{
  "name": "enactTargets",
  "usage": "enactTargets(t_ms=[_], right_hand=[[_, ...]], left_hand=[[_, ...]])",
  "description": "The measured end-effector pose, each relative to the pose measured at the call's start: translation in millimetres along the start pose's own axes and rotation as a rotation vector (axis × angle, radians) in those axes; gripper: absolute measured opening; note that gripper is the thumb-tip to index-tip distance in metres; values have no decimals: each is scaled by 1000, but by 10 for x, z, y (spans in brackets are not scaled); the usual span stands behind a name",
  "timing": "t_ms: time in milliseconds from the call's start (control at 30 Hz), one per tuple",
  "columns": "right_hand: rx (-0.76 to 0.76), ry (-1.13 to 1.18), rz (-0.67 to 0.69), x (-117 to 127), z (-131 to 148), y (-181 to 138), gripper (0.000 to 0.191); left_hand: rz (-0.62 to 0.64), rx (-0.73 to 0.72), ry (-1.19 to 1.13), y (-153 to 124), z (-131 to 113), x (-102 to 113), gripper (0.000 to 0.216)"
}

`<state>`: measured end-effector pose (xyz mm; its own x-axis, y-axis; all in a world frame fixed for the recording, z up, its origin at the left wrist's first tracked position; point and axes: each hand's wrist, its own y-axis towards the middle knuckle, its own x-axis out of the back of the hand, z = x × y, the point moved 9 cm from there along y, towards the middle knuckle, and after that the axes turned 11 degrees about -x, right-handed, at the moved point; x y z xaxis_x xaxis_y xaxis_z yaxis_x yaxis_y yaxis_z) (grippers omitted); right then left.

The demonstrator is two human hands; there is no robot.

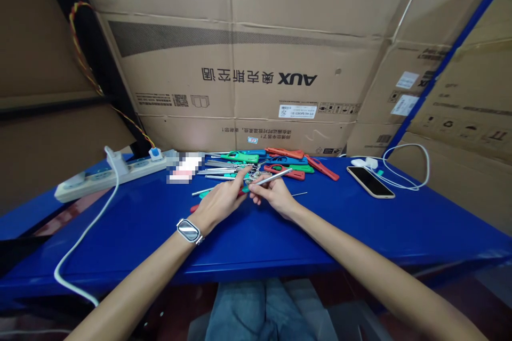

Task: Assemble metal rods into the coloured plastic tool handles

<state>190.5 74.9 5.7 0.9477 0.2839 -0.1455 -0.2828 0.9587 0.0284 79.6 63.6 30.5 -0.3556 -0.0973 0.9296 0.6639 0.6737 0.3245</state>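
Note:
My left hand (221, 197), with a watch at the wrist, reaches to small metal parts (254, 171) in the middle of the table. Its index finger is stretched out, its thumb apart; the other fingers are partly hidden. Close beside it, my right hand (276, 195) is closed on a silver metal tube (276, 176) that slants up to the right, with a green piece at its lower end. Behind my hands lie several long-nosed lighters, among them a green one (242, 157), a blue one (286, 160) and a red one (288, 172). A red end (194, 208) shows beside my left hand.
A power strip (132, 170) with plugs and a white cable stands on the blue table (344, 240) at left. At right lie a phone (370, 181) and a white charger cable (418, 187). A cardboard wall (256, 42) rises along the back.

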Motion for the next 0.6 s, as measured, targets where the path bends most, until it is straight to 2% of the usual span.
enactTargets(t_ms=[200, 367, 500, 600], right_hand=[[16, 27, -2, -46, -16, 37, 45], [-6, -14, 56, -104, 42, 4, 43], [60, 33, -48, 113, 196, -39, 38], [77, 159, -157, 349, 253, -50, 37]], left_hand=[[17, 14, 78, 4, -45, 23, 63], [-65, -60, 38, 18, -85, 68, 57], [-182, -178, 54, 12, -108, 241, 37], [-205, -203, 163, -21, -26, 352, 23]])
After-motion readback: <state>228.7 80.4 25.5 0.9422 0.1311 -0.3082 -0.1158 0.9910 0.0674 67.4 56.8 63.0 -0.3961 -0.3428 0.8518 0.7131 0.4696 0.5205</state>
